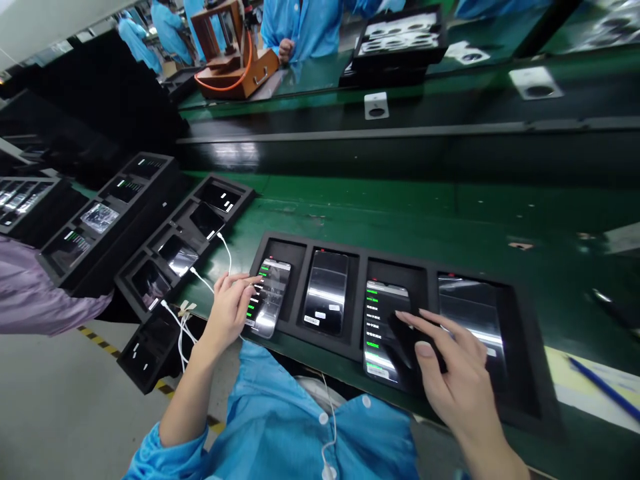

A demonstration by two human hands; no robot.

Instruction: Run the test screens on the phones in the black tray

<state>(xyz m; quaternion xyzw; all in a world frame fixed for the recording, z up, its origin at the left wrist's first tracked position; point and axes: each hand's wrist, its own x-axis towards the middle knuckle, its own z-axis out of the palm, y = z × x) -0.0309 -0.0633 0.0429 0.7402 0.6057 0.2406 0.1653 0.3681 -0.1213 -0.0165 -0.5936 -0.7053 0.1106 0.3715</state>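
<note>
- My blue smock (280,427) at the bottom edge; a white cord (332,413) hangs down its front.
- My left hand (230,310) grasps nothing that I can see; fingers half bent, index stretched over the upper left of the left-end phone (273,293); contact with the glass, cannot tell.
- My right hand (457,373) is loose and spread, nothing gripped; fingertips at the right side of the third phone (383,327); both phones show green and white lines of text, lower ends lying over the near rim of the black tray (360,300).
- Second phone (327,287) and fourth phone (470,307), dark-screened, sit in their own compartments.
- Right of the tray, a blue pen (603,387) on paper; left, another phone tray (183,223) with white cables (203,281).
- Far side: a small white piece (370,100); an orange-brown fixture (257,73); a co-worker in blue (305,27).
</note>
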